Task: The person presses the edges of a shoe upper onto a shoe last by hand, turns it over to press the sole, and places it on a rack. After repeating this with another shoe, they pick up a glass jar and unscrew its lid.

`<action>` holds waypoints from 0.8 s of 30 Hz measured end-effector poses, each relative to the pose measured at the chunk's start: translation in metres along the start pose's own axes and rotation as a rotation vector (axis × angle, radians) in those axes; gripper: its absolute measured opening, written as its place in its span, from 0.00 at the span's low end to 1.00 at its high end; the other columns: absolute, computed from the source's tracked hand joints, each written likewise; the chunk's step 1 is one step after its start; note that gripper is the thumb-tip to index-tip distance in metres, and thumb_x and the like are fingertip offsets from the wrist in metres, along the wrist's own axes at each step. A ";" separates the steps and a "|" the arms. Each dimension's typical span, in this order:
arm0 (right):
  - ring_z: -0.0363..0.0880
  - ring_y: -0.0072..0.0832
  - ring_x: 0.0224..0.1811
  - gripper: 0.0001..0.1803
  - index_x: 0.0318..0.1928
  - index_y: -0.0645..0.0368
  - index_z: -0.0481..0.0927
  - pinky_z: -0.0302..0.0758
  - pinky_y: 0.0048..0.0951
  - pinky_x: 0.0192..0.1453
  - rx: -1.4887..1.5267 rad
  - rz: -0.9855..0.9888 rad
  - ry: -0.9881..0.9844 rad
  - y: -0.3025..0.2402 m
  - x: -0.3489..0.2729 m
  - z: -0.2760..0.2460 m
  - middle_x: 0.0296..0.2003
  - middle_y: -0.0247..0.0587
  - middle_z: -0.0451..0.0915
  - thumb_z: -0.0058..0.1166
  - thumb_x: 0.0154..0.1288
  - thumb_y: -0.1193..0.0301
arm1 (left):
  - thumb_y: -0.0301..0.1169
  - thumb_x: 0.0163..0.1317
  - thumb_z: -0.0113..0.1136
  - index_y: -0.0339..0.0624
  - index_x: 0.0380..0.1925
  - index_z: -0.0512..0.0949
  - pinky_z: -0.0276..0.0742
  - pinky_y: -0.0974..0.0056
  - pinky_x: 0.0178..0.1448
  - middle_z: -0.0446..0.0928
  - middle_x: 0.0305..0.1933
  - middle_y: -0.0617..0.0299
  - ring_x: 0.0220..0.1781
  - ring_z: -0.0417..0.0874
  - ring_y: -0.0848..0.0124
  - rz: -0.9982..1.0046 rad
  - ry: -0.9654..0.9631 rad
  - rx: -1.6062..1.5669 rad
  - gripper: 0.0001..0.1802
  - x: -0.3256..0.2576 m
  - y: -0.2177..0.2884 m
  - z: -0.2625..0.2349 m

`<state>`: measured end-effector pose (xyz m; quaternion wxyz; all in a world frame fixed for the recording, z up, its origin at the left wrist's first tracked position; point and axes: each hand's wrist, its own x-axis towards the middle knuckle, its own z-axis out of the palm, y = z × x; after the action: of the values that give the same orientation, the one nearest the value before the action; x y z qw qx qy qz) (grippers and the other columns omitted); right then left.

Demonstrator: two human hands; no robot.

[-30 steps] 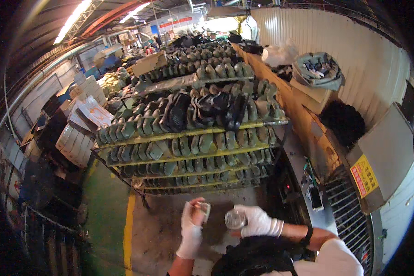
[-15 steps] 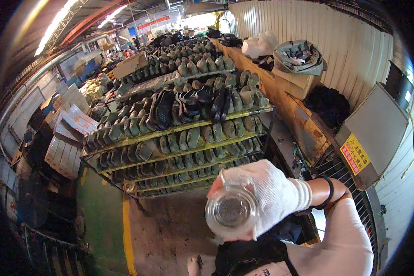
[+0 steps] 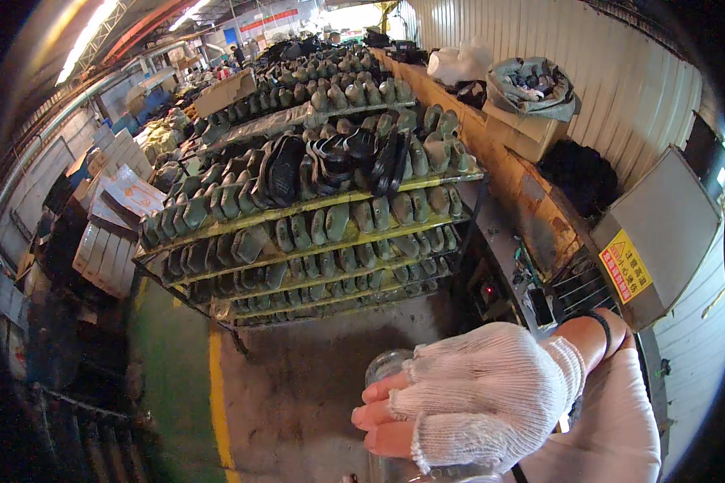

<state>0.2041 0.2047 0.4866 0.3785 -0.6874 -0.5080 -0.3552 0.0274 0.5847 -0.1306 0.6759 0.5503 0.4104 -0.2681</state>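
Note:
My right hand (image 3: 467,398), in a white knit glove with bare fingertips, is wrapped around a clear glass jar (image 3: 387,366) close under the camera. Only the jar's rim and a strip of its side show past my fingers. My left hand is out of the picture. A black band circles my right wrist, and my pale sleeve fills the lower right corner.
A multi-tier rack (image 3: 322,241) loaded with grey-green shoe lasts and black soles stands ahead. A yellow line (image 3: 217,402) edges the green floor at left. Stacked cartons (image 3: 113,217) sit left; a grey machine box (image 3: 660,233) and a long orange bench (image 3: 491,153) run along the right wall.
The jar and my right hand have risen closer to the camera and tipped upright. My left hand, seen a second ago holding a small object, has dropped out of view.

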 end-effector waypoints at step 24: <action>0.93 0.36 0.43 0.15 0.43 0.61 0.91 0.94 0.34 0.42 -0.663 -0.509 0.081 0.029 0.011 -0.034 0.45 0.44 0.89 0.70 0.57 0.67 | 0.54 0.85 0.44 0.43 0.77 0.71 0.72 0.52 0.74 0.74 0.74 0.55 0.73 0.74 0.61 0.328 -0.452 0.415 0.34 0.053 0.114 0.096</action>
<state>0.2309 0.1741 0.5070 0.0568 -0.6102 -0.5045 -0.6082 0.1729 0.5252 -0.1100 0.6575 0.6613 0.0932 -0.3488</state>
